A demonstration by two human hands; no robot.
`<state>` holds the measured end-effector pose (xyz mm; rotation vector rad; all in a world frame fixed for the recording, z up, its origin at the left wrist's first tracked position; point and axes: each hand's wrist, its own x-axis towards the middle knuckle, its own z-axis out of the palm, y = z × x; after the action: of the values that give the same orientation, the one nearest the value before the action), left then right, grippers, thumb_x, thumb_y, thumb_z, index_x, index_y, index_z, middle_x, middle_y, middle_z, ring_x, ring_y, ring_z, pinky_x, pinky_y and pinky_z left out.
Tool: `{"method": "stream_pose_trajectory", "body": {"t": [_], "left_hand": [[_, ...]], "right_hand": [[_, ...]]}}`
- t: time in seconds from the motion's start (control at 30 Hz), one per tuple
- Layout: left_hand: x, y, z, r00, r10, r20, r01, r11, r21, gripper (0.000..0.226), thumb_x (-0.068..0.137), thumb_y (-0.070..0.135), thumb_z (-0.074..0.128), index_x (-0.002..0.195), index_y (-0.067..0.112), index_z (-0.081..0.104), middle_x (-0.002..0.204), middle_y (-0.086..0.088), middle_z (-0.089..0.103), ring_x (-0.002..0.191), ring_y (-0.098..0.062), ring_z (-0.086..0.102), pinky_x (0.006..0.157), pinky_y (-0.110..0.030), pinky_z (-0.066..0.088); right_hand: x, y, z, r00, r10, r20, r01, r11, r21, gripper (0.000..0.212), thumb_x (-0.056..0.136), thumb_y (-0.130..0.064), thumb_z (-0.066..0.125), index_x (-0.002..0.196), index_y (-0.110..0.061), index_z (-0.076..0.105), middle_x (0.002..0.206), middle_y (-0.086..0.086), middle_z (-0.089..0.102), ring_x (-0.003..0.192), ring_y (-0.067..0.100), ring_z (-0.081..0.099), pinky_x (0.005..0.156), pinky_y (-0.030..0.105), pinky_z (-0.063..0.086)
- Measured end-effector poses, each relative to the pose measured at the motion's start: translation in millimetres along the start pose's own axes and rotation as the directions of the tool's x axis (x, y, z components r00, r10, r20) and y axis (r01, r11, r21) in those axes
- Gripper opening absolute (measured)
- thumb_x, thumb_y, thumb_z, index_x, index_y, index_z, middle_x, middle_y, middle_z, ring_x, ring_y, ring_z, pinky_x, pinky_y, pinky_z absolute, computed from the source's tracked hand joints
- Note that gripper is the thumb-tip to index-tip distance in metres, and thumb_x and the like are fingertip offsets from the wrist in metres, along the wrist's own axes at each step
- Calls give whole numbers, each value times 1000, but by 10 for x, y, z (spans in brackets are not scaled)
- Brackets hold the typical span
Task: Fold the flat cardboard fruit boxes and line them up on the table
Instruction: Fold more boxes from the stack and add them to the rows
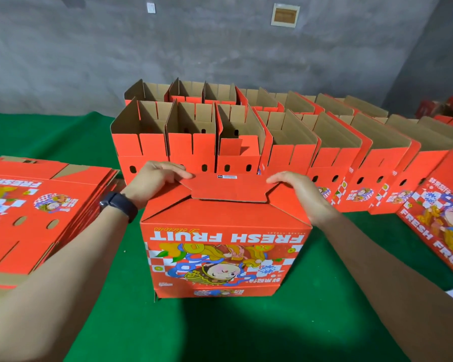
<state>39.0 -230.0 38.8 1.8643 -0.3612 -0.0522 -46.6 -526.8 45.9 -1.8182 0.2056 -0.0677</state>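
Note:
A red "FRESH FRUIT" cardboard box (225,257) stands upside down on the green table in front of me, its bottom flaps (228,189) folded together on top. My left hand (157,176) presses down on the left end of the top flap with its fingers laid over the edge. My right hand (296,189) rests on the right end of the same flap, fingers fairly straight. Behind the box, two rows of folded open boxes (191,142) stand side by side. A stack of flat unfolded boxes (37,212) lies at the left.
The green felt table (220,330) stretches under everything, with bare felt in front of the box. More folded boxes (382,163) run off to the right, and one box (439,218) leans at the right edge. A grey concrete wall stands behind.

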Motion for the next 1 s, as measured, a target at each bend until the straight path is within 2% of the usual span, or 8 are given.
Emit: {"method": "stream_pose_trajectory", "body": {"t": [0.1, 0.13, 0.2, 0.3, 0.37, 0.67, 0.87, 1.0], "left_hand": [[-44, 90, 24, 994, -23, 103, 17, 998, 57, 22, 90, 8, 56, 102, 18, 72, 107, 10, 69, 108, -16, 61, 83, -12, 46], [-45, 114, 22, 986, -70, 149, 39, 979, 202, 27, 89, 24, 63, 116, 20, 65, 120, 6, 62, 114, -19, 56, 91, -21, 45], [-20, 131, 11, 961, -214, 173, 102, 860, 500, 69, 77, 44, 73, 137, 24, 46, 135, 0, 44, 121, -21, 47, 101, -33, 38], [4, 182, 62, 975, -207, 84, 117, 792, 599, 74, 67, 51, 78, 128, 19, 52, 122, -2, 57, 102, -18, 53, 87, -29, 40], [11, 172, 103, 988, -153, 32, 96, 753, 651, 71, 65, 53, 79, 122, 17, 55, 115, -2, 60, 95, -16, 52, 81, -26, 39], [19, 133, 200, 996, -80, -33, 78, 668, 740, 72, 67, 51, 79, 122, 13, 52, 115, -8, 58, 92, -18, 47, 75, -27, 36], [12, 135, 148, 992, -125, -33, 115, 737, 666, 67, 63, 52, 81, 115, 17, 57, 105, -1, 59, 92, -17, 52, 77, -27, 39], [43, 121, 67, 986, -169, 6, 146, 868, 474, 57, 63, 60, 73, 105, 23, 60, 107, 1, 62, 98, -19, 58, 81, -29, 43]], "right_hand": [[27, 75, -24, 994, -77, 84, 102, 929, -357, 35, 85, -38, 68, 118, -32, 58, 124, -10, 48, 110, 7, 45, 84, 24, 33], [24, 83, -30, 995, -64, 82, 93, 903, -419, 50, 82, -38, 71, 128, -35, 51, 127, -9, 40, 113, 8, 40, 88, 26, 32], [37, 87, -19, 996, -56, 74, 83, 887, -455, 73, 79, -39, 75, 142, -34, 38, 132, -6, 33, 120, 10, 35, 95, 28, 29], [65, 69, 31, 997, -57, 58, 78, 861, -502, 79, 78, -39, 76, 145, -30, 34, 140, 0, 32, 126, 16, 39, 95, 28, 30], [80, 62, 45, 998, -51, 30, 59, 848, -527, 79, 76, -38, 77, 143, -31, 36, 136, 0, 33, 113, 13, 41, 91, 28, 31], [119, 63, 85, 997, -72, -10, 46, 732, -680, 80, 67, -44, 81, 132, -28, 38, 111, -2, 34, 95, 16, 43, 78, 31, 35], [168, 77, 84, 999, -47, 25, 52, 752, -657, 78, 70, -46, 79, 135, -29, 38, 116, 0, 36, 99, 17, 46, 79, 31, 37], [171, 72, -16, 1000, 14, -9, -15, 993, -117, 60, 88, -50, 61, 141, -31, 40, 145, -2, 39, 130, 17, 39, 96, 29, 29]]}}
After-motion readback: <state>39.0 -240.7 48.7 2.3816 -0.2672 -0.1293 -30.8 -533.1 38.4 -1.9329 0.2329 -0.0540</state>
